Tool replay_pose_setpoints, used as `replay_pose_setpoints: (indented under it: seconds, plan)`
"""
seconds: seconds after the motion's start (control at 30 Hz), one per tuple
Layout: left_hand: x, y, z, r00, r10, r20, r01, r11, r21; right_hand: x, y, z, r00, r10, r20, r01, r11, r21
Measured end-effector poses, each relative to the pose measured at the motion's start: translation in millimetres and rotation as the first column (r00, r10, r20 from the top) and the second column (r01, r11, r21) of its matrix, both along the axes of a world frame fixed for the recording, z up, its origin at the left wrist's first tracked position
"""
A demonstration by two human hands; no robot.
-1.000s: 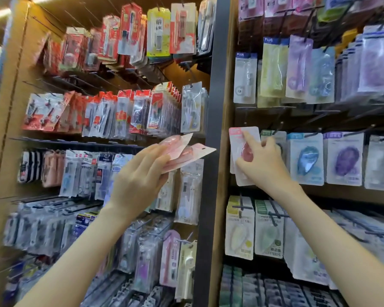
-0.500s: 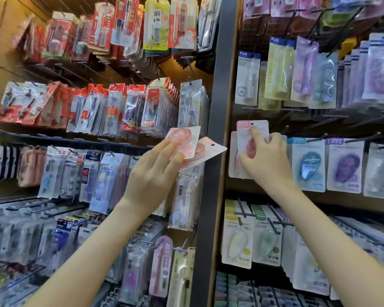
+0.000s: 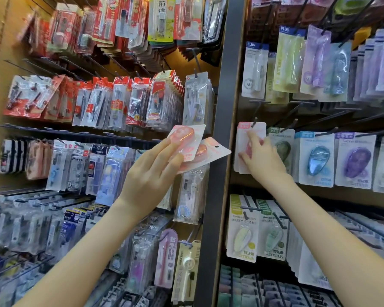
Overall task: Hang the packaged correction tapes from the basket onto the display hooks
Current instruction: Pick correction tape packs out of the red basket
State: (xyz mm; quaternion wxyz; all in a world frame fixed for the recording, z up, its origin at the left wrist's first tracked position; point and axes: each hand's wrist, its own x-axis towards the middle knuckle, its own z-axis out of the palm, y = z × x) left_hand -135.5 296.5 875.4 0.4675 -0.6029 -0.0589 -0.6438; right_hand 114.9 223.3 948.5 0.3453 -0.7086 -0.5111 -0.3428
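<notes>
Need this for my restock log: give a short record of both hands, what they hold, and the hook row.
Left hand: holds two pink packs, fanned, before the dark post
Right hand: holds a pink pack against the hook
Hook: tip shows in front of that pack's top
Row to the right: green pack, blue pack, purple pack
Basket: not in view

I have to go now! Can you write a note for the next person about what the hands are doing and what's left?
Left hand: grips two pink carded correction tape packs, fanned, before the dark shelf post.
Right hand: holds a third pink carded pack at the leftmost black wire hook, hole at the tip.
Done: more cards hang behind it.
Left: slide it on, then hang the two. Basket not in view.
</notes>
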Motion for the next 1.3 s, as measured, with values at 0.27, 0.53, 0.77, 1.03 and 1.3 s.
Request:
replay_pose_setpoints:
  seconds: [0.27,0.53,0.77,1.03,1.3]
  plan:
    - [-17.7,-20.5,-17.0,0.975,-0.064,-0.213,0.069,0.997,0.016,-8.2,-35.2,17.2,0.994,-0.011,0.107,0.005,0.999,0.05]
    - [15.4,-66.0,-11.3,0.839,-0.086,-0.537,0.151,0.985,0.079,-39.1,-132.2,8.2,0.768,0.639,0.035,-0.407,0.529,-0.744]
    - [44.2,-69.6,-14.5,0.859,-0.091,-0.504,0.139,0.989,0.058,-3.7,-149.2,-25.0,0.891,0.453,0.006,-0.409,0.811,-0.419]
    - [70.4,-82.0,-10.5,0.947,-0.142,-0.289,0.185,0.975,0.125,-12.9,-138.9,-72.5,-0.091,0.603,-0.792,-0.719,0.511,0.471]
    - [78.9,-86.4,-23.7,0.723,-0.612,-0.32,0.372,0.735,-0.567,-1.8,-137.4,-59.9,0.04,0.747,-0.664,-0.697,0.496,0.517]
